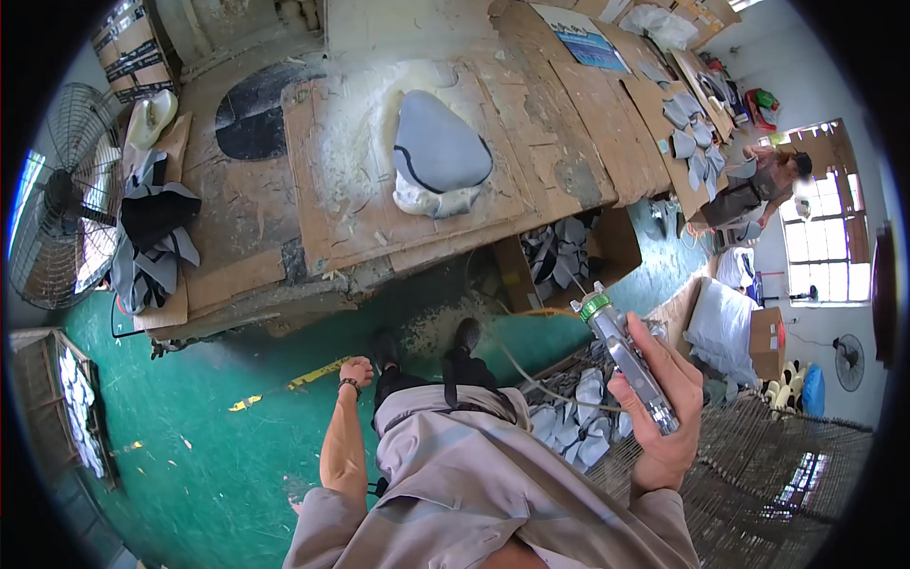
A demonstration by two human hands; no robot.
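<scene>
In my right hand [662, 403] I hold a silver spray gun [627, 358] with a green ring near its nozzle end; the fingers are wrapped round its body. It is raised to the right of my body, in front of the bench edge. My left hand [356, 371] hangs at my left side, curled into a fist over the floor, with nothing visible in it. On the bench, apart from both hands, a grey teardrop-shaped cover [438, 142] with a black edge band rests on a whitish, crusted form [436, 201].
Cardboard covers the bench [540, 142]. Grey and black cut pieces [156, 228] lie at its left end beside a wire fan [62, 194]. Below are a carton [616, 251] of pieces and a thin hose [531, 377]. Another person [758, 185] stands at the far right.
</scene>
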